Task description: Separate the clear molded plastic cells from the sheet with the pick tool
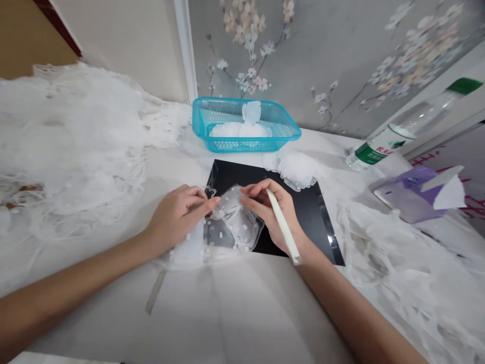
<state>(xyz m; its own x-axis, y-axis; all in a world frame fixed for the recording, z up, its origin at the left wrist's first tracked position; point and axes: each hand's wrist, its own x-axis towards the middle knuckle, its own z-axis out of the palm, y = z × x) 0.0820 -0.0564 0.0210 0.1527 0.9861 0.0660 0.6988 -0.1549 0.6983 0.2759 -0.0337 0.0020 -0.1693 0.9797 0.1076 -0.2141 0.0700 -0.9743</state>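
A sheer piece of fabric with white dots (pixel 242 230) lies over the near left part of a black board (pixel 303 212). At its left edge, my left hand (pixel 181 215) pinches the fabric between thumb and forefinger. My right hand (pixel 275 215) is closed, its thumb and fingertips at the fabric's upper right. A slim cream-coloured stick-like tool (pixel 282 222) is held in that same hand, slanting back over the wrist; its working tip is hidden. More white sheer fabric (pixel 187 253) spreads under and in front of my left hand.
Behind the board stands a blue plastic basket (pixel 250 146) with white pieces inside. A small white pile (pixel 297 169) touches the board's far edge. White netting heaps (pixel 68 121) flank both sides. At right are a green-capped bottle (pixel 401 129) and a purple tissue pack (pixel 413 194).
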